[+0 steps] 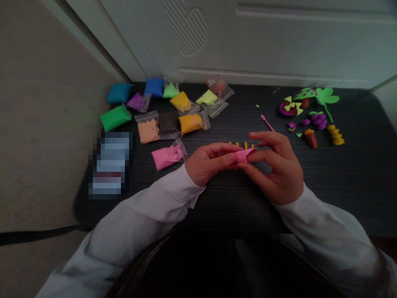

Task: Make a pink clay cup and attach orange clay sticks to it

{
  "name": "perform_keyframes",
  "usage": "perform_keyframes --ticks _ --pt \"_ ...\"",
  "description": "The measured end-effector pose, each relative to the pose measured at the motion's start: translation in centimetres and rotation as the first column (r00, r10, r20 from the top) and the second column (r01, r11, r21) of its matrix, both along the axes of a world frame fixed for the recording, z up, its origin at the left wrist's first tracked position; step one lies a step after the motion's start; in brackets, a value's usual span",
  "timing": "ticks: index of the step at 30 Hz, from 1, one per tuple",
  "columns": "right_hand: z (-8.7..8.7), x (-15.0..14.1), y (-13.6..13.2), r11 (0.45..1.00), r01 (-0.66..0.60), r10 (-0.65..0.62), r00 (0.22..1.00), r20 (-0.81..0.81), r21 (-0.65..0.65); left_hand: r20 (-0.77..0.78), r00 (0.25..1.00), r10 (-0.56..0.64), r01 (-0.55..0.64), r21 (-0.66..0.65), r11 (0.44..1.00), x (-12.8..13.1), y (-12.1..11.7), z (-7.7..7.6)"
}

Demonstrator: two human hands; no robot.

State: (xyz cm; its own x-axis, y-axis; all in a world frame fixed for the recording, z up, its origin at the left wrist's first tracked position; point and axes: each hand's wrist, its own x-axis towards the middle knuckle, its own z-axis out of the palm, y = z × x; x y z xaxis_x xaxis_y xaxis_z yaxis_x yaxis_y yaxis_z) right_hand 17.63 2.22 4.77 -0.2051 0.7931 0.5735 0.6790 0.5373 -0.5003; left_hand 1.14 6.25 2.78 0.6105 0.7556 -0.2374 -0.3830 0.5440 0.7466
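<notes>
A piece of pink modelling clay (pixel 245 155), thin and curled into a hollow shape with its opening toward the right, is between my two hands. My left hand (pixel 214 160) pinches its left end between thumb and fingers. On the other side, my right hand (pixel 276 167) has a fingertip at the opening and the thumb against the lower edge, while its index finger is lifted clear. Just behind the pink clay stand or lie several short orange-yellow clay sticks (pixel 245 145), partly hidden by my hands. A pink plastic modelling tool (pixel 267 123) lies beyond my right hand.
Clay packets, including a pink one (pixel 167 156) and a green one (pixel 115 118), spread over the left of the dark table (pixel 356 186). A blurred phone-like screen (pixel 110 163) lies at far left. Finished clay figures, such as purple grapes (pixel 319 120), sit at right. A white panel (pixel 279 49) stands behind.
</notes>
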Motion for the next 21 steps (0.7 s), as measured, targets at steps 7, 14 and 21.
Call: perform_keyframes --ticks 7,14,21 --pt "0.24 -0.06 -0.15 0.999 0.01 -0.01 1.0 -0.018 -0.042 -0.015 1.0 0.007 -0.007 -0.002 1.0 -0.03 0.05 0.0" --pt "0.24 -0.13 -0.32 0.998 0.04 -0.042 0.997 -0.061 -0.043 -0.064 0.998 0.024 -0.021 0.042 0.999 0.0 0.17 -0.18" --pt "0.03 -0.02 -0.34 0.996 0.052 -0.059 0.993 -0.099 -0.071 -0.016 1.0 0.016 -0.016 -0.025 1.0 -0.21 0.33 0.07"
